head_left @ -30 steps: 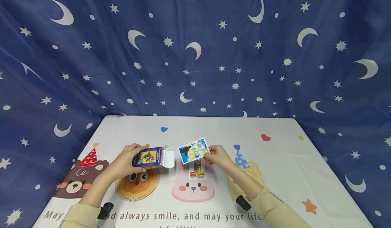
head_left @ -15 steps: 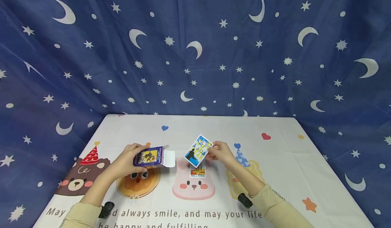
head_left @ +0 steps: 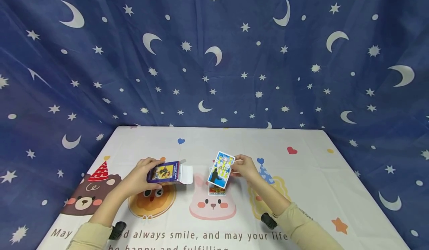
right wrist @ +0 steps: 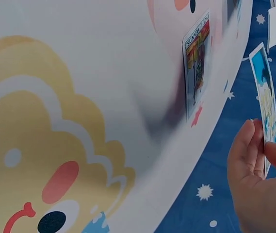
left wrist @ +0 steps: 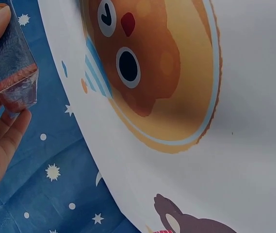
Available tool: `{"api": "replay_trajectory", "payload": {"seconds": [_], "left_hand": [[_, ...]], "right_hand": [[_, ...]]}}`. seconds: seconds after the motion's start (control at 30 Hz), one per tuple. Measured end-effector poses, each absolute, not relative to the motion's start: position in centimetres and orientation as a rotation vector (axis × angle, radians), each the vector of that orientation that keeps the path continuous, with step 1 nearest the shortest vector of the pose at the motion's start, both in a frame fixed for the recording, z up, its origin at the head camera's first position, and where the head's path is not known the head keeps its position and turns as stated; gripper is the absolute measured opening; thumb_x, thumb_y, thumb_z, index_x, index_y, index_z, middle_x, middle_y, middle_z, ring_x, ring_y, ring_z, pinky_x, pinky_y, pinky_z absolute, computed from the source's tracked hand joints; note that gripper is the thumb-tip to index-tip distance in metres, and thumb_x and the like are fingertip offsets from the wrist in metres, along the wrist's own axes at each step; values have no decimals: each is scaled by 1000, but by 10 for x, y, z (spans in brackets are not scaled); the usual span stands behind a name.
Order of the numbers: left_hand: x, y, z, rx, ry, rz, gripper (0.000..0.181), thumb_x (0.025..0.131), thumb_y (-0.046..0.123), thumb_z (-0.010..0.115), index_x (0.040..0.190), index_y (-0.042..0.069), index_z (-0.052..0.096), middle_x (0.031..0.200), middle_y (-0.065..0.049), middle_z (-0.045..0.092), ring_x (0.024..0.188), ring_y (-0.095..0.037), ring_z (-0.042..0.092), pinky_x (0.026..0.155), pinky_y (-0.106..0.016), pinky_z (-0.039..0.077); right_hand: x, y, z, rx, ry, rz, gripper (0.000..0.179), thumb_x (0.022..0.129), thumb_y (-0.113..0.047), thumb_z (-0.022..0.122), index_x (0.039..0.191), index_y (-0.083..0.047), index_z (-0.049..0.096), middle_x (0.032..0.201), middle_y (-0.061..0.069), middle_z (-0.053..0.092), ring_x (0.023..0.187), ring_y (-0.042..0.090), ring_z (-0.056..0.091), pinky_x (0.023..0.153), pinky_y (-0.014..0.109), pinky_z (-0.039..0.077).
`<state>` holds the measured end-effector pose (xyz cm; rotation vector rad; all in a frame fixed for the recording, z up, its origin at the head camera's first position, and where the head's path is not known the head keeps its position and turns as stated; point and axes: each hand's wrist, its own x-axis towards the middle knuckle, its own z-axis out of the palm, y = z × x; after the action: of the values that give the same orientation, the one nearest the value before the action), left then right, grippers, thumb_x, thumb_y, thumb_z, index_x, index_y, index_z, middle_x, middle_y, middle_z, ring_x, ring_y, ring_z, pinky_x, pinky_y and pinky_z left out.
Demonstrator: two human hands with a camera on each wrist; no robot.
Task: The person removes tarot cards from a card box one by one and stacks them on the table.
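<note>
In the head view my left hand (head_left: pixel 143 175) grips a dark purple tarot card box (head_left: pixel 164 172), its white end flap (head_left: pixel 186 174) hanging out to the right. The left wrist view shows the fingers wrapped round that box (left wrist: pixel 14 53), which has a clear plastic film at one end. Between thumb and fingers my right hand (head_left: pixel 245 169) pinches a tarot card (head_left: pixel 221 169) with a blue and yellow picture, tilted above the table. Beneath it lies another tarot card (head_left: pixel 217 191), partly covered in the head view; in the right wrist view this card (right wrist: pixel 197 70) shows face up on the cloth.
A white tablecloth (head_left: pixel 301 205) with printed cartoon figures and lettering covers the table. Behind it hangs a blue curtain (head_left: pixel 234 56) with moons and stars. Black devices are worn near both wrists, one (head_left: pixel 117 230) on the left and another (head_left: pixel 269 220) on the right.
My right hand has turned the pinched card from slanted sideways to nearly upright and shifted it slightly right, over the lying card. The left hand with the box has stayed nearly still.
</note>
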<state>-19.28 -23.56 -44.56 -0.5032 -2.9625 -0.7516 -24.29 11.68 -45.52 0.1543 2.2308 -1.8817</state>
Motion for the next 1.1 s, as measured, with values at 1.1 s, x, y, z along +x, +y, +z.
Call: {"api": "replay_trajectory", "payload": {"seconds": [1.1], "left_hand": [[-192, -238, -440, -488, -2969, -778, 77, 65, 19, 86, 133, 5, 51, 119, -15, 54, 111, -34, 46, 93, -57, 47]], "right_hand": [[-245, 111, -456, 131, 2289, -1882, 24, 89, 4, 56, 113, 9, 57, 83, 8, 65, 64, 8, 58, 64, 29, 57]]}}
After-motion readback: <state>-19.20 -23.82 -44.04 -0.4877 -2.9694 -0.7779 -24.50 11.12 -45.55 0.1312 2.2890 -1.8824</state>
